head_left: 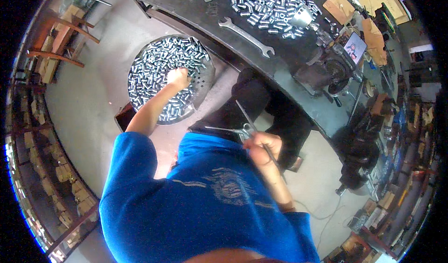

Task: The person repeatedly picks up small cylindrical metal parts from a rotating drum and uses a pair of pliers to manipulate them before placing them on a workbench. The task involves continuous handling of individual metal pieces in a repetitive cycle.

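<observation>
My left hand (pixel 178 78) reaches down into a round metal tray (pixel 205 74) heaped with small shiny metal sleeves (pixel 156 67). Its fingers are curled closed among them, and whatever they grip is hidden. In front of my body, my right hand (pixel 265 147) is closed around a thin metal tool (pixel 246 130) with long rods spreading from a small round joint. One rod points left, another up and a third runs back past my wrist. Its exact kind does not show.
A dark workbench (pixel 219 6) crosses the upper right, bearing a double-ended spanner (pixel 247 36), a pile of metal sleeves (pixel 275 8), a dark machine (pixel 326 69) and a phone (pixel 355 47). A wooden frame (pixel 63 43) stands left. A cable (pixel 322 216) lies on the floor.
</observation>
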{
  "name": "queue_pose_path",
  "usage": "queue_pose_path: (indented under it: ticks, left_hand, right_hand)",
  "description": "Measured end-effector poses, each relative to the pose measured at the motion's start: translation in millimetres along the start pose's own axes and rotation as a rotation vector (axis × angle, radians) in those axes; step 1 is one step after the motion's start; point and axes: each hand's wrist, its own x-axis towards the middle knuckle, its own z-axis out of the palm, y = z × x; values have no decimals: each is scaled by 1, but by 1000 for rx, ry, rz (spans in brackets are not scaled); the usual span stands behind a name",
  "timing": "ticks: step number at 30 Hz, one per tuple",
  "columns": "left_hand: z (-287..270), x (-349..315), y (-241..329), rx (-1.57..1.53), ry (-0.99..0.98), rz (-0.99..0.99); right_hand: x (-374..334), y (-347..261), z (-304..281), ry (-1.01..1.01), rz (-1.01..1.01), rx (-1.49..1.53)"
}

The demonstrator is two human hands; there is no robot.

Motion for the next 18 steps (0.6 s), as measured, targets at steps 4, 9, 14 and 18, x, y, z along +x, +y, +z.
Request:
queue_pose_path:
  ticks: [4, 9, 14, 18]
  left_hand:
    - [-4, -1, -6, -36, 29, 2]
    - [-33, -23, -9, -1010, -30, 1]
    - [-78, -71, 39, -1438, -214, 205]
    - [-102, -103, 87, -1433, -174, 289]
  right_hand:
    - [-3, 6, 1, 33, 22, 71]
    - [-3, 3, 2, 89, 115, 80]
    - [6, 1, 6, 67, 174, 162]
    - [10, 14, 5, 28, 116, 182]
